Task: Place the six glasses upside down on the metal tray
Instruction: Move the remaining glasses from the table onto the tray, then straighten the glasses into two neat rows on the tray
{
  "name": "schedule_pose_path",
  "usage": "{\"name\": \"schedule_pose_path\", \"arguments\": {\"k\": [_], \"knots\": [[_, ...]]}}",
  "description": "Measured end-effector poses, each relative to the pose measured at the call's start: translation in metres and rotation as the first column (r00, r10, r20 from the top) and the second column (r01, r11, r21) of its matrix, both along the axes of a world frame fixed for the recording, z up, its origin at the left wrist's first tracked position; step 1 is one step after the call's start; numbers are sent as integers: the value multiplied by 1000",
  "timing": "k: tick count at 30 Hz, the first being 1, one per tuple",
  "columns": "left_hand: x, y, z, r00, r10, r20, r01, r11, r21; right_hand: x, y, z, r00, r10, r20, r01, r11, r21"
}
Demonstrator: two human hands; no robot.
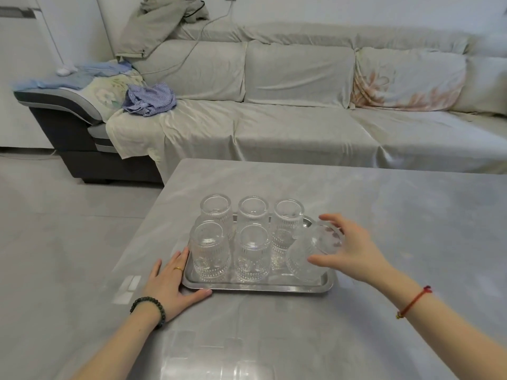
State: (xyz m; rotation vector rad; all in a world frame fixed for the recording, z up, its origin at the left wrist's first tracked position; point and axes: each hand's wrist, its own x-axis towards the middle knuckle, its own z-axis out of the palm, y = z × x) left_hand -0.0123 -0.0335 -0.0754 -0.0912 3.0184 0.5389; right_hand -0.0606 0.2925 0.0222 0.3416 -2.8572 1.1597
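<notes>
A metal tray (258, 287) lies on the grey table. Several clear ribbed glasses stand on it upside down: three in the back row (253, 212) and two in the front row (210, 252). My right hand (354, 249) grips a sixth glass (310, 256) by its base at the tray's front right corner; this glass is tilted, its rim down near the tray floor. My left hand (171, 283) lies flat on the table, fingers apart, touching the tray's front left corner.
The grey table (384, 215) has its left edge close to the tray. A covered sofa (274, 124) with a striped blue cloth (149, 100) stands behind. Bright window reflections lie on the near tabletop.
</notes>
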Motion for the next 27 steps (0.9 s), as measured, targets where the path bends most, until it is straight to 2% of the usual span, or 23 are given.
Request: {"name": "schedule_pose_path", "arguments": {"k": [4, 15, 23, 27], "knots": [[0, -1, 0, 1000, 0, -1, 0, 1000, 0, -6, -22, -16, 999, 28, -29, -27, 998, 58], [-3, -5, -6, 1000, 0, -20, 0, 1000, -6, -13, -43, -37, 998, 39, -41, -35, 995, 92], [-2, -3, -3, 1000, 4, -8, -4, 1000, -4, 4, -41, -56, 998, -29, -50, 23, 993, -119], [-2, -3, -4, 1000, 6, 1, -6, 1000, -8, 5, -42, -57, 999, -29, -40, 23, 987, -162]]}}
